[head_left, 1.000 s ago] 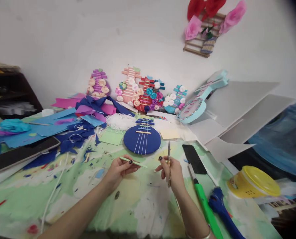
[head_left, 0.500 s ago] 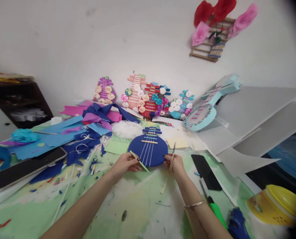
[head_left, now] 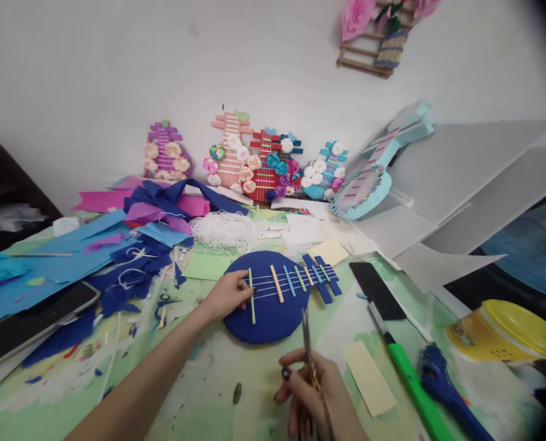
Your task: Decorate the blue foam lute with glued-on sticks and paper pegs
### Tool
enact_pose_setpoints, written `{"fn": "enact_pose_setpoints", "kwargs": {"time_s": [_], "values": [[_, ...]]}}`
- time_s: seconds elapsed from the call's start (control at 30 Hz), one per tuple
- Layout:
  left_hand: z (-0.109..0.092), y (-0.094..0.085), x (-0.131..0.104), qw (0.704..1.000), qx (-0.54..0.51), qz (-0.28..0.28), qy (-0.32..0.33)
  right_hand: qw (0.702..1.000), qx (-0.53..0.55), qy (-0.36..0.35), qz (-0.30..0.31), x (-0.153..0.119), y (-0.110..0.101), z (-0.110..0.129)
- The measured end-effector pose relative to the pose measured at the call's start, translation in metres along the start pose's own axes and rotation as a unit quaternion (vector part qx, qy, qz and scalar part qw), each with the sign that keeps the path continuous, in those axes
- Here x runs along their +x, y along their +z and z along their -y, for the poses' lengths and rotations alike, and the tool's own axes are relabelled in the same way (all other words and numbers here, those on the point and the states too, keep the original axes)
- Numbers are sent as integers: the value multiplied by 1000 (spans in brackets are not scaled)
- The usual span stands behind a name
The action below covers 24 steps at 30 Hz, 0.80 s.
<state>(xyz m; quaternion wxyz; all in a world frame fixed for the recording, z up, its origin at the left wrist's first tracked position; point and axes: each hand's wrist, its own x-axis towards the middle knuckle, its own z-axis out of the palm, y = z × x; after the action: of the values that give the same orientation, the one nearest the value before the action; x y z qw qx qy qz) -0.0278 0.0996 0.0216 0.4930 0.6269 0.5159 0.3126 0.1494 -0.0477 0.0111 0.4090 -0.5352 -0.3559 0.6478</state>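
On the paint-stained table (head_left: pixel 204 392), the left hand (head_left: pixel 231 295) pinches a green strip (head_left: pixel 253 311) across the blue toy guitar (head_left: pixel 273 324)'s round end; the right hand (head_left: pixel 325 392) grasps scissors (head_left: pixel 306 332) nearby.

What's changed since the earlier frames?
The blue lute turned from pointing away to pointing right. The left hand brought the green stick across its round body. The right hand left the lute's edge, drawing back toward the person. Unchanged: scissors in right hand; yellow tub in place.
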Motion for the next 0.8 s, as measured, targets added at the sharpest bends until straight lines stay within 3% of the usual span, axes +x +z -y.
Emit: {"fn": "enact_pose_setpoints", "kwargs": {"time_s": [0.17, 0.27, 0.43, 0.63, 0.8], "values": [[-1, 11, 13, 996, 70, 4, 46, 990, -47, -127, -49, 28, -35, 39], [-5, 16, 21, 990, 116, -31, 80, 984, -66, -161, -35, 50, -46, 45], [-6, 21, 24, 973, 203, -73, 83, 985, -72, -155, -8, 72, -55, 28], [-9, 9, 19, 979, 178, -66, 74, 988, -45, -150, -12, 67, -59, 26], [-10, -2, 11, 940, 274, 19, 205, 988, -37, -151, -24, 56, -60, 36]]}}
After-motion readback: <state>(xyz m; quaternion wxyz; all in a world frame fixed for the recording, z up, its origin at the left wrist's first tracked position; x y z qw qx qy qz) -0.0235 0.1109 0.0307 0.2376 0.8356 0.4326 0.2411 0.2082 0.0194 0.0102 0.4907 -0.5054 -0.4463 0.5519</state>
